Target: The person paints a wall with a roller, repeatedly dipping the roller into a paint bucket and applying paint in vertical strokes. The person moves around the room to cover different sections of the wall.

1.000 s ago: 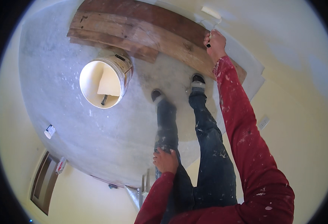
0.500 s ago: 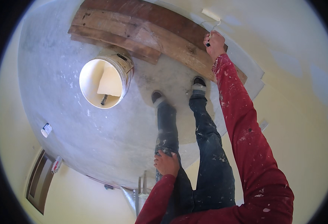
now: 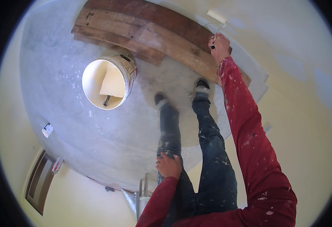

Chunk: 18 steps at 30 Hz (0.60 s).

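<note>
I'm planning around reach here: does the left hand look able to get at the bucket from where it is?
Probably not without bending or stepping: the left hand rests on the left leg, while the bucket stands on the floor, ahead and to the left. Nothing visible blocks the way.

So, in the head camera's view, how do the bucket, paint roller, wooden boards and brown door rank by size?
Largest to smallest, as they look:
1. wooden boards
2. bucket
3. brown door
4. paint roller

Bucket (image 3: 131,73) left of shoes (image 3: 202,83), roller (image 3: 216,16) seemingly against wall (image 3: 294,113)
</note>
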Each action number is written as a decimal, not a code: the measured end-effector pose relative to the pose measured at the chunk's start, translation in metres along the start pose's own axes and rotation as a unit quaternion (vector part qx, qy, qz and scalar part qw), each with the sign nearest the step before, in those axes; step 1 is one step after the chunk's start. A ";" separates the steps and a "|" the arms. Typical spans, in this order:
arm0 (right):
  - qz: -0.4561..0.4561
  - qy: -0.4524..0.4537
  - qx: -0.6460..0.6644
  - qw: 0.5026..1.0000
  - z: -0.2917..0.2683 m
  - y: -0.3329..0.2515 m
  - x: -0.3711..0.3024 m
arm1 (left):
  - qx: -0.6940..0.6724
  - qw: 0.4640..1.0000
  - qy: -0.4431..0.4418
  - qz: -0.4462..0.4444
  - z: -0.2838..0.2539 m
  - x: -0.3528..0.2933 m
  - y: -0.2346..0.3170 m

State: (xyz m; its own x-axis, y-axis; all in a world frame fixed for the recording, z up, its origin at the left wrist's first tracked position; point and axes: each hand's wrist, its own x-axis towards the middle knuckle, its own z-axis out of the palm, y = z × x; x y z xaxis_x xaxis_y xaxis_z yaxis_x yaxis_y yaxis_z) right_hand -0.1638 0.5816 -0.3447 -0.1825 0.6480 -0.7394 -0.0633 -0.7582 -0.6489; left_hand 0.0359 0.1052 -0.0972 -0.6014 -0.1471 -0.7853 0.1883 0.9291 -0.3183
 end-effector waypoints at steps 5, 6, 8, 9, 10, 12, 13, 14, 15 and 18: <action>0.006 -0.010 0.008 1.000 -0.008 -0.006 -0.002 | 0.006 1.000 0.004 0.006 0.002 0.001 0.001; -0.011 -0.009 0.002 1.000 -0.012 -0.010 -0.018 | 0.007 1.000 0.001 0.003 0.002 -0.001 0.001; -0.047 -0.015 -0.011 0.999 -0.021 -0.025 -0.057 | 0.009 1.000 -0.002 -0.002 0.001 -0.002 0.000; -0.064 -0.023 -0.018 0.998 -0.023 -0.036 -0.080 | 0.007 1.000 -0.002 -0.003 0.002 -0.004 -0.001; -0.082 -0.030 -0.024 0.996 -0.025 -0.045 -0.097 | 0.007 1.000 -0.002 -0.003 0.002 -0.005 -0.001; -0.088 -0.023 -0.032 0.995 -0.028 -0.057 -0.112 | 0.007 1.000 0.000 0.000 0.001 -0.004 -0.002; -0.090 -0.021 -0.037 0.995 -0.029 -0.059 -0.115 | 0.006 1.000 0.000 -0.001 0.001 -0.004 -0.002; -0.080 -0.014 -0.036 0.996 -0.031 -0.057 -0.108 | 0.006 1.000 0.002 -0.001 0.000 -0.005 -0.003; -0.073 -0.005 -0.036 0.997 -0.035 -0.049 -0.092 | 0.010 1.000 0.000 0.000 -0.002 -0.006 -0.003; -0.035 0.016 -0.022 0.999 -0.054 -0.029 -0.026 | 0.019 1.000 0.001 0.004 -0.004 -0.004 -0.002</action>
State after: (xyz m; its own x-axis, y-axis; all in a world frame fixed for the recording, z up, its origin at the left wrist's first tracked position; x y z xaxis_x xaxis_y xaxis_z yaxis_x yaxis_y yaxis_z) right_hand -0.1046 0.5905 -0.3167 -0.1472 0.7018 -0.6970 -0.0310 -0.7076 -0.7059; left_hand 0.0348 0.1051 -0.0918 -0.6014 -0.1397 -0.7866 0.2217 0.9167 -0.3323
